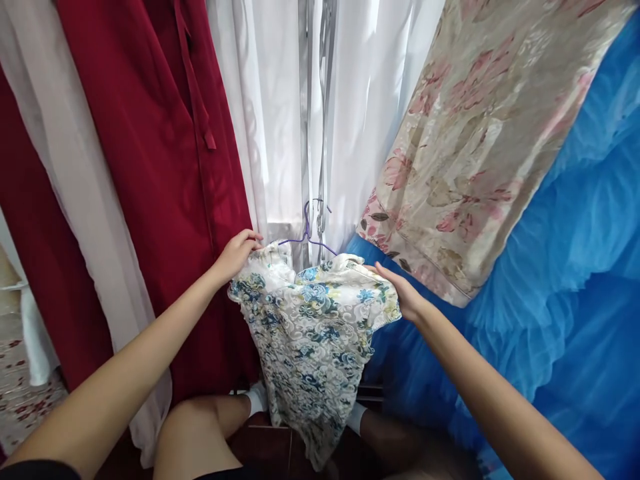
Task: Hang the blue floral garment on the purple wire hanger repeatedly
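Observation:
A white blouse with a blue and yellow floral pattern (315,333) hangs in front of me on a purple hanger (307,235). The hanger's hook points up before the white curtain, and its arms run into the neckline. My left hand (239,255) pinches the blouse's left shoulder. On the opposite side, my right hand (406,293) grips the right shoulder and short sleeve, thumb on top, with its other fingers mostly hidden behind the cloth. The lower end of the blouse hangs between my legs, narrowing toward the floor.
White curtains (277,120) hang at the back. Dark red cloth (165,200) hangs on the left beside a pale strip. To the right are a beige garment with pink flowers (450,167) and a blue ruffled tulle dress (550,313). Dark tiles (267,443) lie below.

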`<control>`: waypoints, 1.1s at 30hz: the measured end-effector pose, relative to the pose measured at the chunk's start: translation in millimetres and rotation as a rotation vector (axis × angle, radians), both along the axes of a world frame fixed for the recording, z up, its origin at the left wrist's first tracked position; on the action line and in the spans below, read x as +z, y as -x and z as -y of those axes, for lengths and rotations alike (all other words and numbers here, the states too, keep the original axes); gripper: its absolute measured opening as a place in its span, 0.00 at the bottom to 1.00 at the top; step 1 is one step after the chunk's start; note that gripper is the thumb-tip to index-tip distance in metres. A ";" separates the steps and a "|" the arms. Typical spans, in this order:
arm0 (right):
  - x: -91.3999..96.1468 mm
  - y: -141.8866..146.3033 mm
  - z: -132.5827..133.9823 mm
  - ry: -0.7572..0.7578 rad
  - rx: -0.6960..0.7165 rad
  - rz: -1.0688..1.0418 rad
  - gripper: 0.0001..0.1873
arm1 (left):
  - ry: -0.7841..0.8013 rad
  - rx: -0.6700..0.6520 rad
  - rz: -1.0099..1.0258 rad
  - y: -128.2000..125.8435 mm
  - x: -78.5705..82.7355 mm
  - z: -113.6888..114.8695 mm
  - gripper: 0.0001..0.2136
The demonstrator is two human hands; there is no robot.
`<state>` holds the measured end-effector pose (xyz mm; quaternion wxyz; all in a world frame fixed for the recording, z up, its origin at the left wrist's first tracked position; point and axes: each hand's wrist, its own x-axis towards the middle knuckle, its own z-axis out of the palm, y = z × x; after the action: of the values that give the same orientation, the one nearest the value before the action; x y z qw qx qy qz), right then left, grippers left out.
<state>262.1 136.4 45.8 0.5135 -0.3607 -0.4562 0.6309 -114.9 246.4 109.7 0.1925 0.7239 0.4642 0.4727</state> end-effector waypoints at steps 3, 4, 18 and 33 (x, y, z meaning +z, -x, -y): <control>-26.0 -10.0 17.0 -0.218 -0.269 0.112 0.20 | -0.110 -0.126 -0.086 10.5 -9.6 19.2 0.16; -28.8 -11.2 19.6 -0.266 -0.343 0.132 0.19 | -0.145 -0.140 -0.113 10.6 -11.8 24.6 0.16; 57.5 93.4 86.5 -0.912 -0.030 0.632 0.26 | -0.176 0.114 0.280 -8.3 -28.3 24.3 0.27; -17.8 63.8 77.5 -0.977 -0.348 1.294 0.54 | 0.412 -0.911 0.729 -139.8 -10.3 132.1 0.21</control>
<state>198.2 58.8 28.0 0.3387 -0.4543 -0.8218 -0.0591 25.0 114.3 99.5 0.6570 0.5893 0.0945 0.4606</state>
